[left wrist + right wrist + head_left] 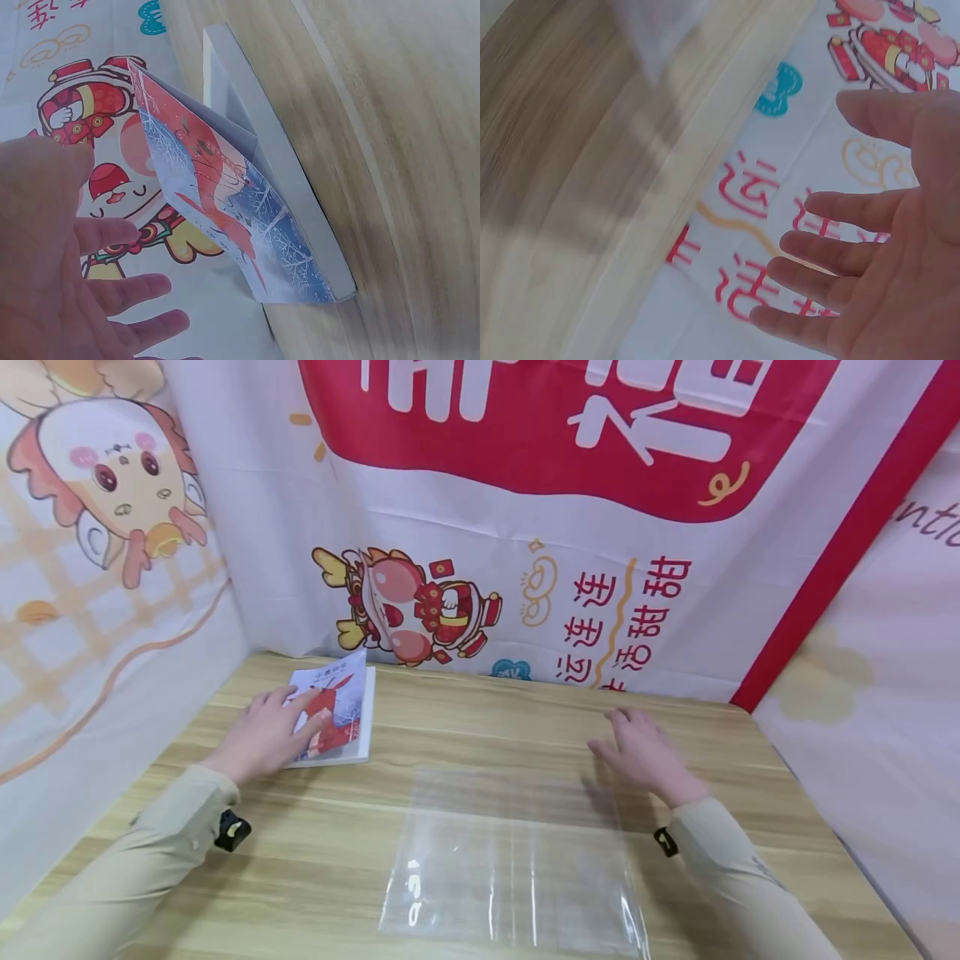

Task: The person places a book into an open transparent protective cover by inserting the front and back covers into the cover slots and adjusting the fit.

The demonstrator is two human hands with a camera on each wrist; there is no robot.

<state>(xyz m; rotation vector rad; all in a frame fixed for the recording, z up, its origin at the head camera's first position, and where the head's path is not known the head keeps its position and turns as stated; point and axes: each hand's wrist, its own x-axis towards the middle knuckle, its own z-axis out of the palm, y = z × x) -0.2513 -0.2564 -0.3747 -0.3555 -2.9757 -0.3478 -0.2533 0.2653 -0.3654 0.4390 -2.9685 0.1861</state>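
A paperback book (341, 714) with a red and blue illustrated cover lies at the back left of the table. Its front cover stands partly lifted from the pages, as the book (217, 187) shows in the left wrist view. My left hand (273, 731) is over the book's left side with fingers spread; in its wrist view the hand (67, 277) appears apart from the cover. A clear plastic sleeve (517, 860) lies flat at the front middle. Beyond its upper right corner, my right hand (648, 756) hovers with fingers extended and nothing in them; its palm (907, 277) shows in the right wrist view.
The wood-grain table (465, 718) meets a printed cloth backdrop (525, 518) along its back edge. More printed cloth hangs at the left (112, 635) and right (877, 710) sides. A black strap piece (232, 831) shows at the left wrist.
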